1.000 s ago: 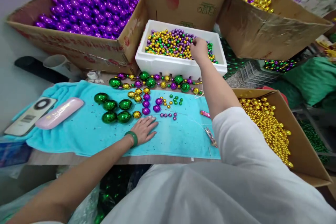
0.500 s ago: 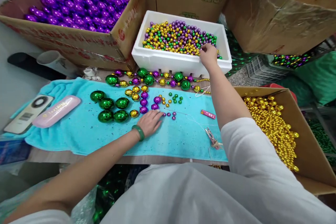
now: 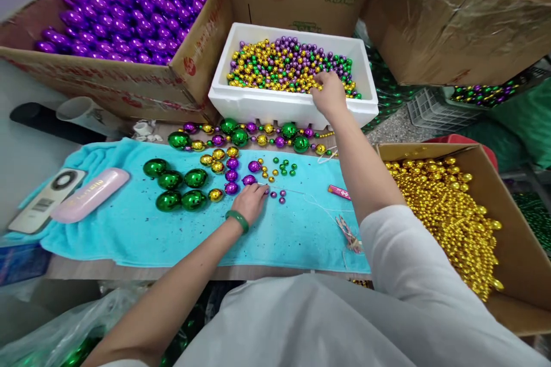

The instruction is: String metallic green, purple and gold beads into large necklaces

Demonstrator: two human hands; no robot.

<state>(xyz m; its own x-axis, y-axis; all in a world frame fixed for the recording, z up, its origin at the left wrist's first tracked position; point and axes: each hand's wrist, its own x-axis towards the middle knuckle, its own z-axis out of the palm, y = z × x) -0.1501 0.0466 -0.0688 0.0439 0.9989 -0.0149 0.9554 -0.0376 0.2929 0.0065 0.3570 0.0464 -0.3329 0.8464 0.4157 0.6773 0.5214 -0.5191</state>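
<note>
My right hand [image 3: 330, 94] reaches over the front wall of the white foam box [image 3: 241, 104]. Its fingers are pinched together at the small gold, green and purple beads [image 3: 284, 63]; what they grip is hidden. On the turquoise towel [image 3: 172, 241] rests my left hand [image 3: 249, 202], fingers stretched forward and lying low. Its fingertips touch or nearly touch small purple beads [image 3: 274, 195], just below a larger purple bead [image 3: 253, 166]. Small green beads [image 3: 284, 166] and gold beads [image 3: 264, 174] lie beyond. Large green beads [image 3: 196, 178] sit to the left. A thin white thread [image 3: 316, 199] runs rightward.
Strung bead strands [image 3: 239, 137] lie behind the towel. A phone [image 3: 45, 200] and a pink case [image 3: 90, 195] are at left. Cardboard boxes hold purple beads [image 3: 129, 6] and gold beads [image 3: 447, 223]. Near my right forearm lie a small red packet [image 3: 338, 191] and thread snips [image 3: 348, 235].
My right hand has shifted left within the foam box, from the green beads toward the gold ones. My left hand's fingers have drawn in slightly near the small purple beads. The view has shifted slightly.
</note>
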